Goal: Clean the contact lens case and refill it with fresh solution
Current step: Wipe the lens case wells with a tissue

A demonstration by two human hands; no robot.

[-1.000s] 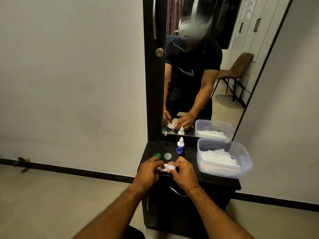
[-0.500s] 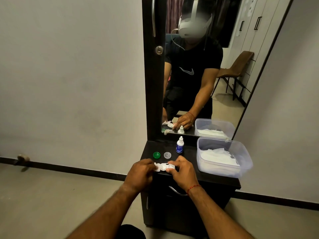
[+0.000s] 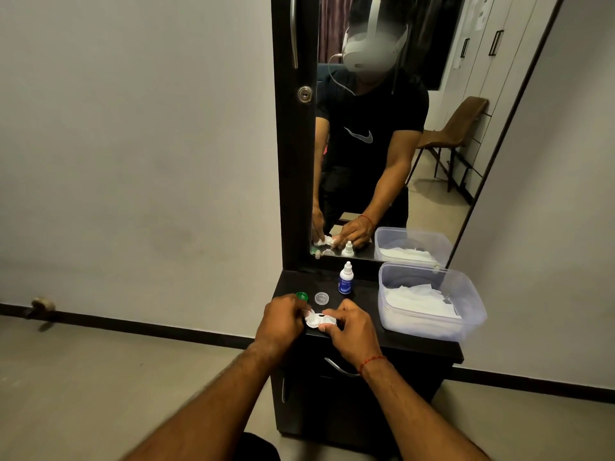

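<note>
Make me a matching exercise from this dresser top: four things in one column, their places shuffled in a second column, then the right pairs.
Things
1. small white dropper bottle with a blue label
2. round green screw cap
3. clear plastic tub holding white tissues
4. white twin-well contact lens case

Places
A. between both hands at the front edge
B. right side of the top
C. upright near the mirror
D. partly hidden behind the left hand

Pairs: 1-C, 2-D, 3-B, 4-A

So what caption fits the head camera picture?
Both hands wipe the lens case with tissue, solution bottle waiting.
</note>
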